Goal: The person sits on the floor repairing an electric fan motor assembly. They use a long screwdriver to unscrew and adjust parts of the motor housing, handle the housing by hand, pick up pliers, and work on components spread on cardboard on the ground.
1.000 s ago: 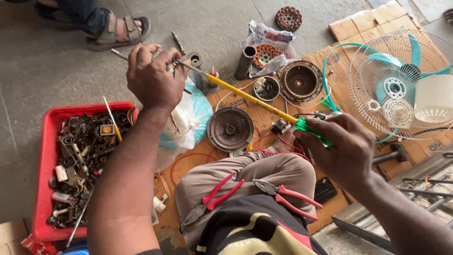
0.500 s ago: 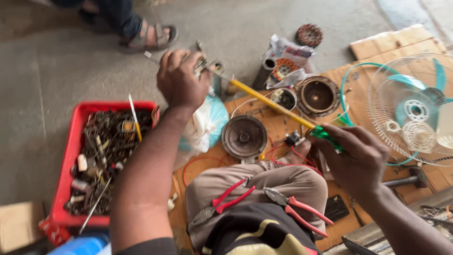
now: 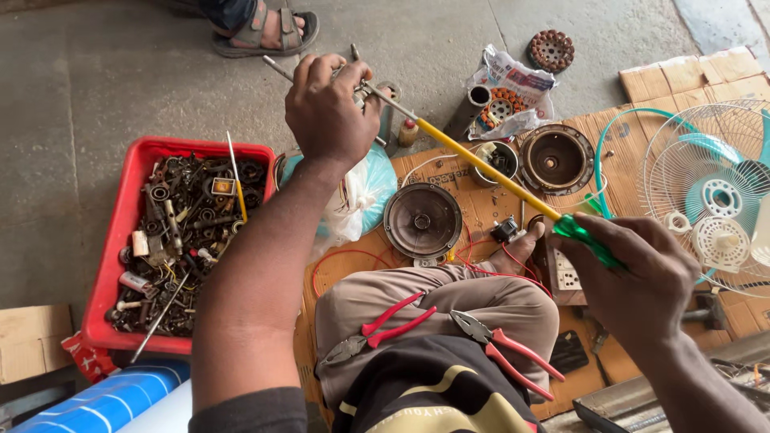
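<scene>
My left hand [image 3: 327, 112] is raised over the floor, closed around a small metal part with a thin rod [image 3: 277, 68] sticking out to the left. My right hand [image 3: 642, 281] grips the green handle of a long screwdriver [image 3: 481, 164] with a yellow shaft. Its metal tip reaches the part in my left hand. Below the shaft lie a dark round motor cover [image 3: 423, 219] and a brown round housing [image 3: 556, 159] on cardboard [image 3: 682, 76].
A red tray [image 3: 128, 208] of several small metal parts and screws sits at the left. Two red-handled pliers [image 3: 385, 329] [image 3: 505, 349] rest on my lap. A fan grille with teal blades [image 3: 714, 192] lies right. Another person's sandalled foot [image 3: 265, 28] is at the top.
The view has shifted slightly; both hands keep hold of the screwdriver and the part, with the left hand appearing a bit lower and more central.
</scene>
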The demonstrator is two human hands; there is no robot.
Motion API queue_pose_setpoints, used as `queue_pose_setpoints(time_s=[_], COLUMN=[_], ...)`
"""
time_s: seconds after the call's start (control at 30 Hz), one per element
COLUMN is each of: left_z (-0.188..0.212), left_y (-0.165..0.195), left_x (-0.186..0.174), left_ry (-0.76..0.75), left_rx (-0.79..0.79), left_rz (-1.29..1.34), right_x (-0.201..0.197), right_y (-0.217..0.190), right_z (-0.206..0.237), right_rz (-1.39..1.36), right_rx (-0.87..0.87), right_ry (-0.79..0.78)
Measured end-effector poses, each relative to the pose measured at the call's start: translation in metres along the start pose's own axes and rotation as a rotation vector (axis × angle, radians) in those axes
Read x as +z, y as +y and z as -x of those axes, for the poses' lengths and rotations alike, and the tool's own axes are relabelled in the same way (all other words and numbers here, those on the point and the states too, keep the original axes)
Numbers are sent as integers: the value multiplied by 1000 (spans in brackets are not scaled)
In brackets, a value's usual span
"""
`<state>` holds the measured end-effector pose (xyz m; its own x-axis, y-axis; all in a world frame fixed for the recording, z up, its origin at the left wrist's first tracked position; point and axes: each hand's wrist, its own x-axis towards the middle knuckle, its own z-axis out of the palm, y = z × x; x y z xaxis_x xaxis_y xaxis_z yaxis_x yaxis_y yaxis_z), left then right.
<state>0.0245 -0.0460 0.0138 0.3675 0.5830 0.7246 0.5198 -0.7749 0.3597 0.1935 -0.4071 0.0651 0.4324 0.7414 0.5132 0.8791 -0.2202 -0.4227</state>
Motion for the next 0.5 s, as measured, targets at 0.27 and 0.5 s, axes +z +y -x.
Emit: queue_pose_setpoints(time_s=[0.27, 0.5], left_z=[0, -6], left_y=[4, 6], left_x=[2, -3], left_ry=[-16, -14], left_rx=[-17, -35], left_rz=[19, -2], right_x=[-4, 12], right_y=[37, 40], right_z=[-8, -7], right_rz=[-614, -485], right_rx=[759, 709], right_ry=[-491, -470])
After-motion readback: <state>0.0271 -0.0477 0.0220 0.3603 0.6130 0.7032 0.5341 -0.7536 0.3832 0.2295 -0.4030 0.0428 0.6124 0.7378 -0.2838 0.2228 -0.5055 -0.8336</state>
